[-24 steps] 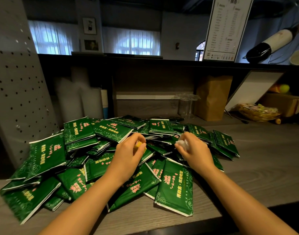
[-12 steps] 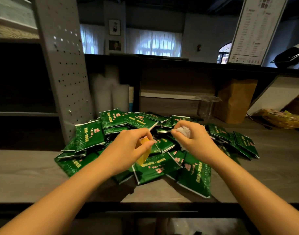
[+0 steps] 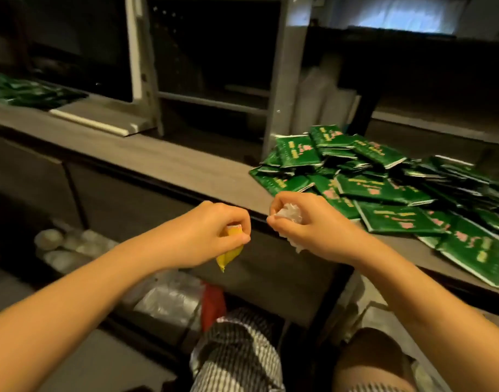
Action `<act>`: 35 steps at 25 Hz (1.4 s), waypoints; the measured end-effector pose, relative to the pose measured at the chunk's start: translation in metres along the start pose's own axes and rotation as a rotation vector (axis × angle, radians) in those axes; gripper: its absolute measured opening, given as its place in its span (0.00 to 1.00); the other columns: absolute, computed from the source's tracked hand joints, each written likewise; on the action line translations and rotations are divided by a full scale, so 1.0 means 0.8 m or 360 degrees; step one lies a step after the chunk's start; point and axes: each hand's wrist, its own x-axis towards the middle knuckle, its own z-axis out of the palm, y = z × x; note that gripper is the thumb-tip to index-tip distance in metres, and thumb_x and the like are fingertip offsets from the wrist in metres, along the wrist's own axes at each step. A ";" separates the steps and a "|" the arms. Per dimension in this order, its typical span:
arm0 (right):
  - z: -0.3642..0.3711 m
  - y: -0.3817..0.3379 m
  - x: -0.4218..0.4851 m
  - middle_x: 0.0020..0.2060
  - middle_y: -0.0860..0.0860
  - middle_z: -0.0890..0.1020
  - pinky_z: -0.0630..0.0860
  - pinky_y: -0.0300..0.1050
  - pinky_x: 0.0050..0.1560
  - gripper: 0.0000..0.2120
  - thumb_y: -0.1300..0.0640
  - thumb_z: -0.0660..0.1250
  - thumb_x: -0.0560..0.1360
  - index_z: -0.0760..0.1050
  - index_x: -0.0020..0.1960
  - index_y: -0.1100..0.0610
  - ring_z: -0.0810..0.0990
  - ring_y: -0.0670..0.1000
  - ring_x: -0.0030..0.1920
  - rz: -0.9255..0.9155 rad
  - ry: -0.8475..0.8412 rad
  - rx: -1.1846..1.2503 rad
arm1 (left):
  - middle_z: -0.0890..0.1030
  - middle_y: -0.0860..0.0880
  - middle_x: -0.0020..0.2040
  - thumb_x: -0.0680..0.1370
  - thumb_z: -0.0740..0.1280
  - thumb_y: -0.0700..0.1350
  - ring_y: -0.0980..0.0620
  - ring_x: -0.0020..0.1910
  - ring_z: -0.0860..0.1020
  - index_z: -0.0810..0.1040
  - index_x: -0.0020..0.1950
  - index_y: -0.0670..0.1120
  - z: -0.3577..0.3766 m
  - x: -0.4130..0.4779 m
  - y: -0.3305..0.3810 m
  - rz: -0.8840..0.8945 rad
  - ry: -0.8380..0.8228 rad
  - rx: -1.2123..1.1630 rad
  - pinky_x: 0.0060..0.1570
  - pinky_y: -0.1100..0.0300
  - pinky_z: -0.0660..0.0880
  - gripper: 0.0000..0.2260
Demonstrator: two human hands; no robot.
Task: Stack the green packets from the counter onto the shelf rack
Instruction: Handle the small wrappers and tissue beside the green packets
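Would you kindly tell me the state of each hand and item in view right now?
left hand: pinches a yellow wrapper.
right hand: grips a crumpled white wad.
green packets: heaped loosely on the counter.
far-left packets: lying flat, blurred.

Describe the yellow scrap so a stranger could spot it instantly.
Find the green packets piled on the counter, then the two hands before its edge. The left hand pinches the yellow scrap; the right hand holds a crumpled white wad instead.
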 end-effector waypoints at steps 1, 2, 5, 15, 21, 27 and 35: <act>0.022 -0.010 0.009 0.32 0.51 0.81 0.68 0.31 0.29 0.08 0.52 0.63 0.78 0.73 0.43 0.55 0.76 0.43 0.28 -0.0028 -0.0067 0.0026 | 0.79 0.53 0.35 0.78 0.63 0.49 0.59 0.34 0.75 0.74 0.40 0.56 0.001 -0.021 -0.016 -0.0072 -0.0009 0.0003 0.35 0.63 0.70 0.06; 0.045 -0.020 0.017 0.33 0.51 0.81 0.69 0.31 0.30 0.08 0.52 0.63 0.78 0.73 0.43 0.55 0.77 0.44 0.29 -0.0049 -0.0133 0.0063 | 0.79 0.52 0.35 0.78 0.63 0.49 0.59 0.33 0.75 0.74 0.40 0.56 0.004 -0.043 -0.034 -0.0145 -0.0012 -0.0001 0.36 0.63 0.70 0.07; 0.124 -0.046 0.040 0.33 0.52 0.82 0.71 0.33 0.32 0.08 0.53 0.65 0.77 0.74 0.42 0.57 0.78 0.45 0.31 -0.0096 -0.0352 0.0187 | 0.78 0.54 0.34 0.78 0.63 0.49 0.59 0.33 0.74 0.75 0.41 0.55 0.020 -0.112 -0.088 -0.0368 -0.0025 -0.0041 0.35 0.62 0.70 0.06; 0.385 -0.104 0.075 0.36 0.49 0.77 0.73 0.46 0.42 0.09 0.50 0.65 0.76 0.71 0.39 0.52 0.76 0.48 0.37 0.0027 -0.1203 0.0367 | 0.78 0.53 0.41 0.77 0.63 0.44 0.59 0.37 0.73 0.75 0.42 0.51 0.121 -0.295 -0.223 -0.0982 -0.0104 -0.0390 0.39 0.63 0.68 0.05; 0.506 -0.104 0.069 0.62 0.55 0.76 0.67 0.44 0.62 0.19 0.49 0.59 0.80 0.71 0.64 0.60 0.71 0.57 0.67 0.0229 -0.1574 0.0229 | 0.81 0.49 0.42 0.67 0.60 0.56 0.52 0.43 0.79 0.76 0.42 0.53 0.204 -0.366 -0.277 -0.1214 -0.0168 -0.0772 0.45 0.63 0.72 0.10; 0.587 -0.079 0.054 0.62 0.58 0.74 0.71 0.46 0.57 0.19 0.49 0.60 0.79 0.69 0.63 0.62 0.74 0.60 0.62 0.0400 -0.1783 0.0126 | 0.79 0.42 0.55 0.72 0.58 0.49 0.46 0.56 0.76 0.76 0.56 0.38 0.274 -0.408 -0.307 -0.1599 -0.0316 -0.0812 0.49 0.65 0.67 0.20; 0.626 -0.074 0.021 0.73 0.54 0.63 0.72 0.43 0.61 0.39 0.50 0.68 0.75 0.49 0.78 0.54 0.69 0.55 0.68 0.0756 -0.2025 0.0540 | 0.69 0.40 0.70 0.80 0.60 0.43 0.46 0.69 0.69 0.60 0.74 0.40 0.334 -0.424 -0.324 -0.1895 -0.0423 -0.0793 0.61 0.63 0.63 0.23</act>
